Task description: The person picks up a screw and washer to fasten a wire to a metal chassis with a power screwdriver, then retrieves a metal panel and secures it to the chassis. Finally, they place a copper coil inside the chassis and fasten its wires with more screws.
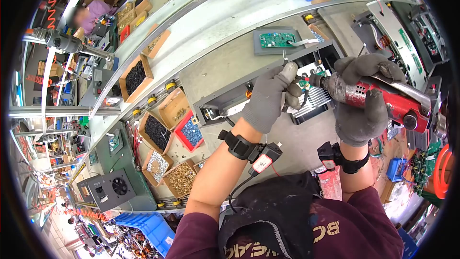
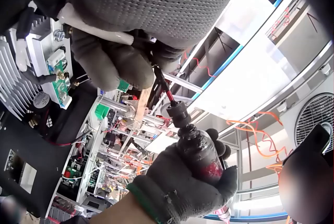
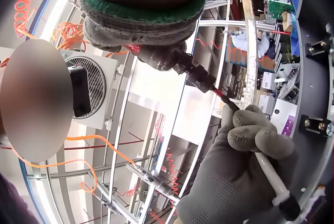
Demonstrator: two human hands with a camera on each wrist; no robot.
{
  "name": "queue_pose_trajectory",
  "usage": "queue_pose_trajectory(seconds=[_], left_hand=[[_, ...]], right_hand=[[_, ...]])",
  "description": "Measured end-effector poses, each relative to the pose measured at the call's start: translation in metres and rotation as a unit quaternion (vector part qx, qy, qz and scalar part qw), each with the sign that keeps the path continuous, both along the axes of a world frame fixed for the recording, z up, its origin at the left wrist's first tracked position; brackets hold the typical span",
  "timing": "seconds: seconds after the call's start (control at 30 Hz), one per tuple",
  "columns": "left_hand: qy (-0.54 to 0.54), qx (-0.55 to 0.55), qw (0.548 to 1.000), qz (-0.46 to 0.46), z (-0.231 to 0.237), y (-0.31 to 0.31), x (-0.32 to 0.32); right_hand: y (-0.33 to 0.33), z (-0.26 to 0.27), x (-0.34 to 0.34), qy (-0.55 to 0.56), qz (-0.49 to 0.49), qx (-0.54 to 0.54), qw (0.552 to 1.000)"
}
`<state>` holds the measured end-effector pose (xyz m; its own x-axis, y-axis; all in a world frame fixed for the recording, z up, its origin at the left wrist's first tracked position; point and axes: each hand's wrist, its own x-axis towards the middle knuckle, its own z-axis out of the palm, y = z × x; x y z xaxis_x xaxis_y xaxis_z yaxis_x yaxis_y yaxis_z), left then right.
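Bench [image 1: 299, 139] below, right grip [image 1: 357, 124] clasps a red driver [image 1: 398, 107], long axis pointing left; left grip [image 1: 268, 98] holds white cable [image 3: 271, 173].

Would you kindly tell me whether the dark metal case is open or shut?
The case is open: its finned heatsink shows uncovered inside.

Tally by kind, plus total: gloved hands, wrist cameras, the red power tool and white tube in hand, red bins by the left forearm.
Gloved hands: 2 (left hand, right hand)
Wrist cameras: 2 (left, right)
Red power tool: 1
White tube: 1
Red bin: 1
Total: 7
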<state>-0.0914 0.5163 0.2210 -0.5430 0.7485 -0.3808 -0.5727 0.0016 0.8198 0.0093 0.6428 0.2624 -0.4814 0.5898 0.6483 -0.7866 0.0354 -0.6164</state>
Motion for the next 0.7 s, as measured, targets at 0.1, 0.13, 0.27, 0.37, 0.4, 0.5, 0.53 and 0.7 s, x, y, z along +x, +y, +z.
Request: queue_pose_trajectory(seconds=[0.1,0.13,0.27,0.37,0.4,0.5,0.53,0.7], left_hand=[[-0.004,0.0,1.0,0.008,0.0,0.002,-0.001],[0.0,-0.008,1.0,0.001,-0.002,0.002,-0.001],[0.021,-0.045,0.998,-0.037,-0.001,-0.002,-0.003],[0.033,0.014,0.999,-0.037,-0.006,-0.003,-0.003],[0.034,0.014,0.999,-0.037,-0.006,-0.003,-0.002],[0.05,0.059,0.997,-0.024,-0.008,-0.002,0.0],[0.034,0.072,0.997,-0.023,-0.01,-0.003,0.0],[0.023,0.08,0.996,-0.034,-0.014,-0.004,0.001]], right_hand=[[-0.001,0.002,-0.002,-0.007,-0.006,0.012,1.0],[-0.004,0.003,-0.001,-0.008,-0.006,0.013,1.0],[-0.006,0.004,-0.001,-0.019,0.007,0.005,1.0],[-0.001,0.003,-0.001,-0.007,0.011,0.01,1.0],[0.0,0.002,-0.001,-0.02,-0.001,-0.006,1.0],[0.0,0.0,0.002,-0.054,0.051,-0.187,0.98],[-0.003,0.002,0.001,-0.058,0.038,-0.218,0.974],[0.003,0.003,0.005,-0.1,0.046,-0.21,0.972]])
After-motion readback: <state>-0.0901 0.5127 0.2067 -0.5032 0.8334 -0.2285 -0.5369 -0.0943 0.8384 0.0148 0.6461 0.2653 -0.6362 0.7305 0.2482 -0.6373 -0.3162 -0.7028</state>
